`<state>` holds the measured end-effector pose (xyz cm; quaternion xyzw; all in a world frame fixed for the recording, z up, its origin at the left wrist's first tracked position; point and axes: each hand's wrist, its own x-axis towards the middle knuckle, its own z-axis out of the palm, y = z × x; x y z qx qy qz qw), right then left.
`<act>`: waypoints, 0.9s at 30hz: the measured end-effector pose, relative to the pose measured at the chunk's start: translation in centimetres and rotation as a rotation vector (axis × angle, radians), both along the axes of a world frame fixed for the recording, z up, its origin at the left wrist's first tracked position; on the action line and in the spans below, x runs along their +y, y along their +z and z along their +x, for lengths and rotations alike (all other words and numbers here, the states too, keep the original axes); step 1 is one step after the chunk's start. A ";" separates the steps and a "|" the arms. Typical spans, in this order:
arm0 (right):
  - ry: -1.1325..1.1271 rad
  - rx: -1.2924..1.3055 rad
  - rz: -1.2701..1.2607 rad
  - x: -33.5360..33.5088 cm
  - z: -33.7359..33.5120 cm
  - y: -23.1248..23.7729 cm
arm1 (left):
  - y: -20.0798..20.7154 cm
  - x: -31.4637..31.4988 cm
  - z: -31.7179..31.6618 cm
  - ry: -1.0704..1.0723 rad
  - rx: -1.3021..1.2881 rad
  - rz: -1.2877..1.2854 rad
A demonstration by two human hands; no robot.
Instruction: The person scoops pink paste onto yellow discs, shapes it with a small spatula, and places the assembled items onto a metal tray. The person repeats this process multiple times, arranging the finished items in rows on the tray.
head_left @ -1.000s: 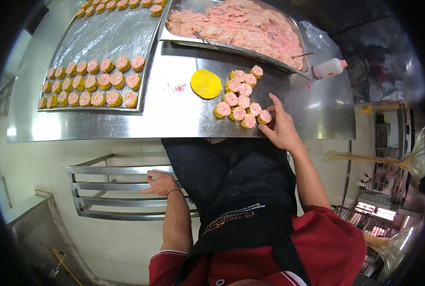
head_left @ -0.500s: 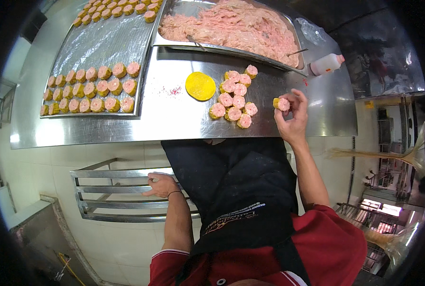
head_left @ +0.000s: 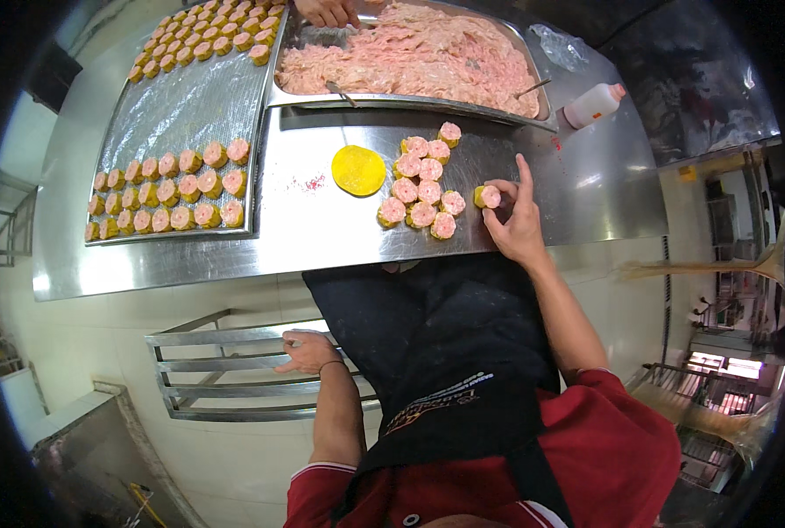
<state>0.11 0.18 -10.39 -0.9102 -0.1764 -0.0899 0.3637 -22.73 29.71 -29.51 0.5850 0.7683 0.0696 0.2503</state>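
My right hand (head_left: pixel 520 231) is over the steel table, pinching an open-topped dumpling (head_left: pixel 487 196) with a yellow wrapper and pink filling. Its index finger points away from the dumpling. Just left of it stands a cluster of similar dumplings (head_left: pixel 429 169). Beyond that cluster, a stack of round yellow wrappers (head_left: pixel 358 171) lies flat on the table. My left hand (head_left: pixel 309 352) hangs below the table edge, in front of a metal rack, with its thumb apart from loosely bent fingers and nothing visible in it.
A deep steel tray (head_left: pixel 322 99) of pink minced filling stands at the back, with utensils in it. Another person's hand (head_left: pixel 326 12) reaches into its far left corner. At left, a lined tray (head_left: pixel 186 106) carries rows of dumplings. A white bottle (head_left: pixel 593 106) stands at right.
My right hand has brought the dumpling leftward, closer to the cluster, and its index finger has straightened. Another person's hand has appeared at the filling tray. My left hand stays low.
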 end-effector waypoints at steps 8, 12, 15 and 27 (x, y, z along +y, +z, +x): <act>-0.084 0.163 0.083 0.3 -0.1 0.4 | -0.2 0.1 -0.2 -0.002 -0.008 -0.042; 0.046 0.130 -0.049 0.1 0.7 1.4 | -0.2 0.1 -0.1 -0.004 -0.005 -0.022; 0.225 0.044 -0.207 -0.4 2.0 2.4 | -0.2 0.0 -0.1 -0.006 -0.022 -0.008; 0.414 0.143 -0.332 -0.4 4.6 3.8 | -1.3 0.2 -0.1 0.025 -0.002 0.011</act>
